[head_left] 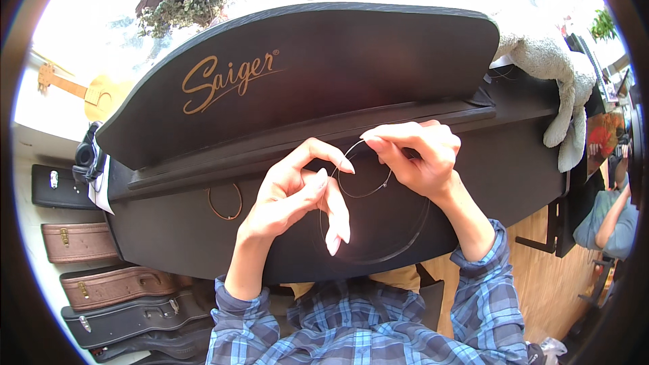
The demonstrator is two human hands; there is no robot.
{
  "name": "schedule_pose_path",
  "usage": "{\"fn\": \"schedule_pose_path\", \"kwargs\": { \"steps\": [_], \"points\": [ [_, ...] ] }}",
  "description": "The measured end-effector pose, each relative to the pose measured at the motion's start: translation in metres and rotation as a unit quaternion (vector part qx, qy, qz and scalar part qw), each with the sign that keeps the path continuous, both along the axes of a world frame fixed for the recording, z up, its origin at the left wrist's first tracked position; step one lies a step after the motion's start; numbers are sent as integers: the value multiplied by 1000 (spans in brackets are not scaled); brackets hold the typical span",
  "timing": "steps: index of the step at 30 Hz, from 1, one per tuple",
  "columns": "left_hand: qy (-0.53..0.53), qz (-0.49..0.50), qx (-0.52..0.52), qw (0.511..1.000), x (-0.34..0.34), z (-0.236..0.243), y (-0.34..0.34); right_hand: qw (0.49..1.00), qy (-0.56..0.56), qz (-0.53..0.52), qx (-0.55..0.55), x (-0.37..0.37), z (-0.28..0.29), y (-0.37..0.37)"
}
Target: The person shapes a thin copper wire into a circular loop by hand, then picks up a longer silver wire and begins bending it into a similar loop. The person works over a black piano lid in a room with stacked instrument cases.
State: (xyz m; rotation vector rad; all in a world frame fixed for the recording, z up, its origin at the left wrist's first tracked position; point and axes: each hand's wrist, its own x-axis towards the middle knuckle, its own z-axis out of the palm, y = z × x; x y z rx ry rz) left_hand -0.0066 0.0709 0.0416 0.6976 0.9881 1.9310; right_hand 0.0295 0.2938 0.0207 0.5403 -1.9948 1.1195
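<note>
Above the near part of a black desk (169, 230), both my hands handle a thin, pale coiled string (368, 195) that looks like an instrument string. My right hand (426, 155) pinches its upper loop between thumb and forefinger. Lower and to the left, my left hand (287, 192) has the string passing between its thumb and forefinger, while its other fingers curl loosely downward. A small bead-like bit shows on the smaller loop; a wider, faint loop hangs beneath. On the desk left of my hands lies a separate copper-coloured coil (224, 215).
Behind my hands rises a dark curved panel (378, 54) with gold lettering. A grey plush toy (568, 81) hangs at its right end. Headphones (86, 155) sit at the desk's left edge, beside several instrument cases (122, 287). Another person (608, 220) is at the far right.
</note>
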Motion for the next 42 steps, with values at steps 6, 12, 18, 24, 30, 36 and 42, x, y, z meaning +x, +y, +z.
{"fn": "schedule_pose_path", "kwargs": {
  "steps": [6,12,18,24,30,36,42],
  "points": [
    [-62,-29,55,996,-1,-8,1,1000,0,5,6,0,-1,1],
    [-83,-23,43,995,-1,-13,-1,1000,5,11,26,0,-1,0],
    [-83,-21,7,996,-2,-6,0,997,25,27,63,1,-1,-1],
    [27,120,-157,980,13,9,5,999,25,27,30,1,-5,-2],
    [211,274,-224,911,18,6,14,997,-35,59,-36,4,-5,-6],
    [375,364,-272,808,17,1,9,987,-85,116,-70,8,0,-8],
    [422,415,-233,772,12,-2,11,976,-117,170,-68,7,5,-7]
  ]
}}
